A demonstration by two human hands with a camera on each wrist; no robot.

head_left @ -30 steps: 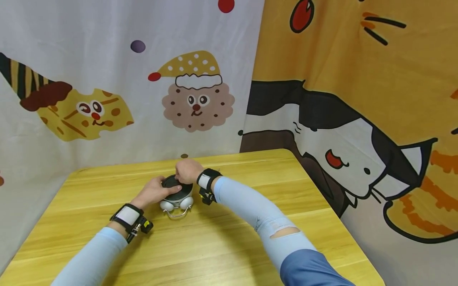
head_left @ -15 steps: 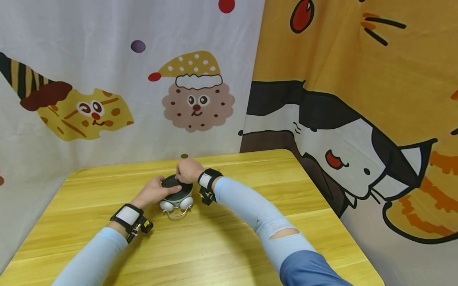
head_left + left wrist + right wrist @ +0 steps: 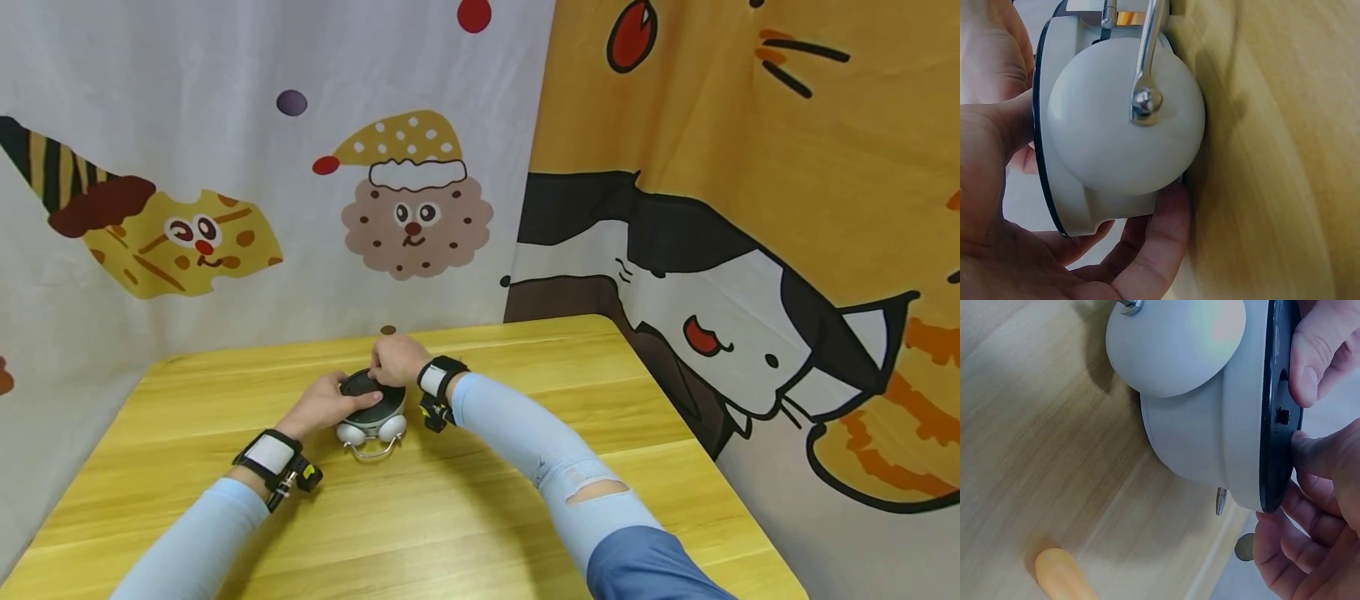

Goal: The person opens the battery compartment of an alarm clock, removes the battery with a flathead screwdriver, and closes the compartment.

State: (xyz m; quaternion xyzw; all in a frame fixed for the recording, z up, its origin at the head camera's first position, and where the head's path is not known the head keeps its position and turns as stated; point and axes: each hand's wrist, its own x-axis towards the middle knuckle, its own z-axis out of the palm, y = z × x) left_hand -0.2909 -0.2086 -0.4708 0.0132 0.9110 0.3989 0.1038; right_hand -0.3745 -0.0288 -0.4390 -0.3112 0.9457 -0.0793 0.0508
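Observation:
A white twin-bell alarm clock [image 3: 392,404] lies face down on the wooden table, its black back turned up. Its two round bells [image 3: 392,428] and metal handle [image 3: 373,455] point toward me. My left hand [image 3: 324,406] grips the clock's left side, thumb on the back and fingers curled round the body, as the left wrist view also shows. At the far edge, my right hand [image 3: 397,360] has its fingers curled, with the thumb tip pressed to the back near a small black switch [image 3: 1283,416]. The right fingertips are partly hidden. A short metal foot [image 3: 1221,501] juts from the casing.
An orange, round-ended object [image 3: 1063,575] lies on the table in the right wrist view; my right wrist hides it from the head view. The yellow wooden table [image 3: 450,533] ends at a cartoon-print curtain [image 3: 420,300] behind and at the right.
Both hands stay in nearly the same place on the alarm clock. The whole head view has shifted down very slightly.

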